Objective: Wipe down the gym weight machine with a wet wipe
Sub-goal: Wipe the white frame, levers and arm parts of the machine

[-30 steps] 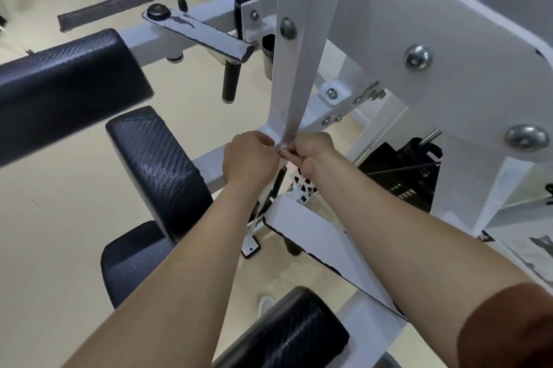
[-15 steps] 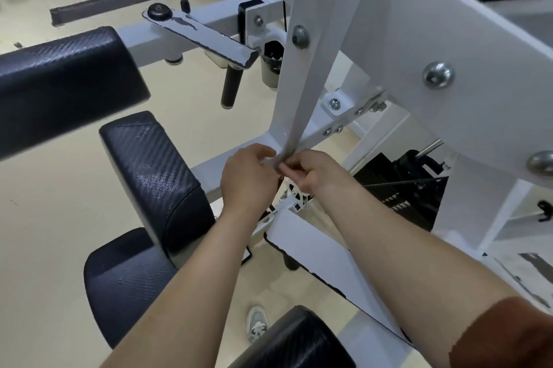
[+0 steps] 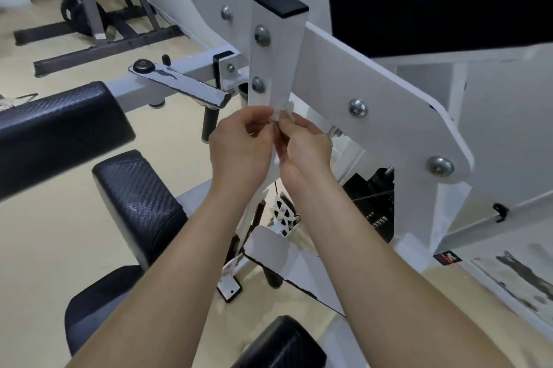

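Wet wipe (image 3: 283,112) pinched by left hand (image 3: 239,147), right hand (image 3: 306,144)

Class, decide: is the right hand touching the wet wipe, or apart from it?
Touching. The head view shows the right hand pinching the wet wipe at the white post, opposite the left hand.

The left hand (image 3: 239,149) and right hand (image 3: 308,147) meet at the white upright bar (image 3: 276,62) of the weight machine (image 3: 389,92). Their fingertips pinch a white wet wipe (image 3: 280,116) against the bar's front edge, below two bolts. A black cap (image 3: 279,3) tops the bar. Black pads (image 3: 140,200) sit to the left, above the beige floor (image 3: 45,248).
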`<state>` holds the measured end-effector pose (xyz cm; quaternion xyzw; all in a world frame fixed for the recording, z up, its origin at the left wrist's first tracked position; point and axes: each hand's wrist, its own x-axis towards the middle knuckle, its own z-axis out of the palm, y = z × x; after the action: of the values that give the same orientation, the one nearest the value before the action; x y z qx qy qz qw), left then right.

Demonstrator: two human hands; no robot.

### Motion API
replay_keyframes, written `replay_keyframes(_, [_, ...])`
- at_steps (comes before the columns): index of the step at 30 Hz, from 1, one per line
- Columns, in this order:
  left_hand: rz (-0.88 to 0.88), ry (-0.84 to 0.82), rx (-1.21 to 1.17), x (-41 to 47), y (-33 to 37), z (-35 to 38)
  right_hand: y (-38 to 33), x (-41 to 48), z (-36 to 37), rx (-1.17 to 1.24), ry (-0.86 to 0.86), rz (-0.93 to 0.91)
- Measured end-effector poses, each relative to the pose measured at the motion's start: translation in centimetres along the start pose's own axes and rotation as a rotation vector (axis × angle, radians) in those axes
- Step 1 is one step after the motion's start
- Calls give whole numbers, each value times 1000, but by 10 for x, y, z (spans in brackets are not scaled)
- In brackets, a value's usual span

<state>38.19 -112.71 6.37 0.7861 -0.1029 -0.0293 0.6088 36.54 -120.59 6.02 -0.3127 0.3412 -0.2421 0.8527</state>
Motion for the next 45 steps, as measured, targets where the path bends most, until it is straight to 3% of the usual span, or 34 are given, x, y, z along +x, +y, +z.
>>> replay_keyframes(3, [50, 33, -34, -1, 12, -1, 0, -6, 8, -79, 13, -196])
replay_keyframes(8, [101, 54, -115, -1, 19, -5, 9, -11, 9, -722, 50, -809])
replay_keyframes(11, [137, 7, -184, 2, 19, -12, 2, -12, 17, -836, 12, -1228])
replay_keyframes(13, [168, 1, -180, 4, 21, -12, -2, -8, 23, -856, 43, -1365])
replay_keyframes(17, [183, 15, -82, 6, 24, -9, -6, 3, 24, -836, 102, -1297])
replay_keyframes(20, [223, 17, 29, 5, 23, -13, 6, 6, 17, -980, 152, -1339])
replay_keyframes(24, [175, -27, 55, 2, 25, -16, 24, 13, -13, -1136, 74, -964])
replay_keyframes(26, [158, -33, 10, -3, 26, -13, 17, 5, -14, -1066, 19, -893])
replay_keyframes(28, [209, -19, -41, -7, 30, -11, -5, -10, -1, -960, -23, -1057])
replay_keyframes(30, [275, -31, -76, -8, 37, -11, -27, -19, 12, -1011, -62, -1207])
replay_keyframes(36, [373, -55, 1, 1, 45, 5, -50, -31, 3, -1299, -89, -1289])
replay_keyframes(39, [518, 8, 82, 0, 41, 24, -66, -39, -12, -1440, -51, -1380])
replay_keyframes(45, [380, 207, -117, -13, 46, 65, -93, -69, -64, -1471, -19, -1431])
